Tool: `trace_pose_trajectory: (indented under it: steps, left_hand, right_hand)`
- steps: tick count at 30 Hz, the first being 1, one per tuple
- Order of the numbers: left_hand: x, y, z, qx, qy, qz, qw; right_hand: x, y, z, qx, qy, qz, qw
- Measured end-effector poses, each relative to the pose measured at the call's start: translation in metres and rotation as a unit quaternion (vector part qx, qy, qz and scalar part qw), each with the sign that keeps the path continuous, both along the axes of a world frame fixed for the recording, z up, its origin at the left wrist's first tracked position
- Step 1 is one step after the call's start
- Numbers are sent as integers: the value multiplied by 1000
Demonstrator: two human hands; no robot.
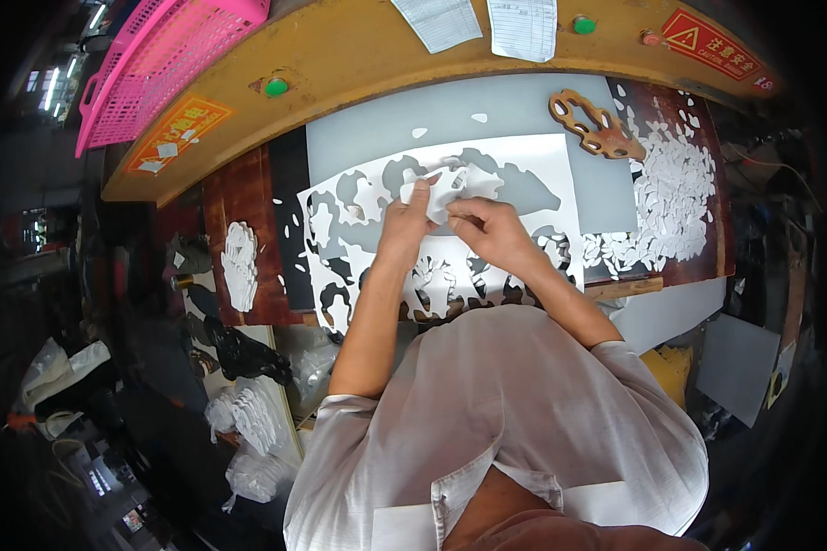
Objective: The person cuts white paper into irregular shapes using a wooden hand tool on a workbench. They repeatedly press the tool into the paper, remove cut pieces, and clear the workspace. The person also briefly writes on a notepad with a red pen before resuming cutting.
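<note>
My left hand (406, 220) holds a small white cut-out piece (444, 190) between thumb and fingers, above a large white sheet (553, 158). Closed in a pinch, my right hand (494, 228) has its fingertips at the piece's lower right edge; whatever they grip there is too small to make out. Curved openings run through the sheet, which lies partly on a grey board (377, 112) and reaches toward my body. Beyond it, on the board's far right, rests a brown cutting die (594, 136) with a looped outline.
A heap of small white pieces (675, 188) covers the right side. At the left sits a stack of white cut-outs (240, 266). A yellow machine beam (358, 57) with a green button (277, 87) spans the back, under a pink basket (170, 64). A black bag (243, 351) hangs lower left.
</note>
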State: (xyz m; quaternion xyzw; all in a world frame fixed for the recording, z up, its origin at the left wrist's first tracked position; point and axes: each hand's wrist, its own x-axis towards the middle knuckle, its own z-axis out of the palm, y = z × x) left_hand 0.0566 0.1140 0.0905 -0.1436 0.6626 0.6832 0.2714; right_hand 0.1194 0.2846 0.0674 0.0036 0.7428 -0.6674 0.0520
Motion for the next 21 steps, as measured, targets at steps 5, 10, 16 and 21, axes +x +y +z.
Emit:
trace_pose_trajectory:
  steps: [5,10,16,21]
  left_hand:
    - [19,-1,-26,-28,-2,-2,1000]
    - [32,7,-28,17,-38,14,999]
    - [28,10,-27,-14,2,-54,998]
    - [30,15,-30,-75,204,-104,971]
  right_hand:
    - [2,-8,-18,44,-5,2,999]
    - [6,0,-30,144,61,3,988]
    - [13,0,-42,208,113,-36,971]
    - [4,15,-54,-53,-56,-60,995]
